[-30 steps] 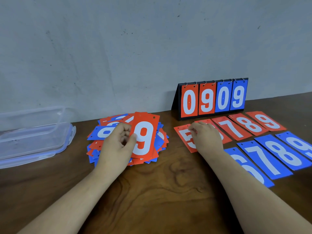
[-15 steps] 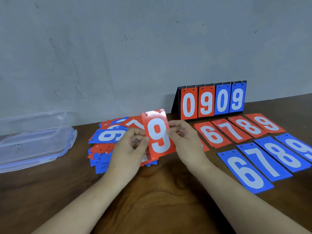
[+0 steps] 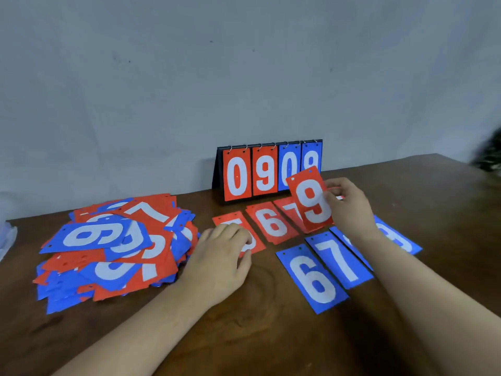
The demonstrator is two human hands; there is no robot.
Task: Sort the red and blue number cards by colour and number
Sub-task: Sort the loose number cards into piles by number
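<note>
Red 9 card (image 3: 311, 202) is off the desk (image 3: 271, 337), tilted and pinched at its right edge between the thumb and fingertips of my right hand (image 3: 349, 207). It hangs in front of the lower right corner of the flip scoreboard (image 3: 244, 172), which stands near the desk's far edge and reads 0 9 in red and 0 9 in blue. The card also hides part of the sorted red row below it.

That red row lies flat just in front of the scoreboard. It has the red 5 card (image 3: 230, 219), then the red 6 card (image 3: 272, 222), then the red 7 card (image 3: 287, 210), of which only a strip shows beside the raised 9. My left hand (image 3: 222, 256) is palm down with loosely curled fingers. Its fingertips rest on the red 5 card and grip nothing.

Nearer to me, the blue row runs parallel to the red one. The blue 6 card (image 3: 311, 278) and blue 7 card (image 3: 339, 259) lie side by side. My right forearm crosses a further blue card (image 3: 401, 241), whose digit I cannot read for sure.

The unsorted pile (image 3: 113, 248) of red and blue number cards sits toward the desk's left side, well apart from the rows, loose and overlapping, with a blue card on top. A pale, blurred shape (image 3: 6, 234) shows at the left edge of the desk, and I cannot tell what it is.
</note>
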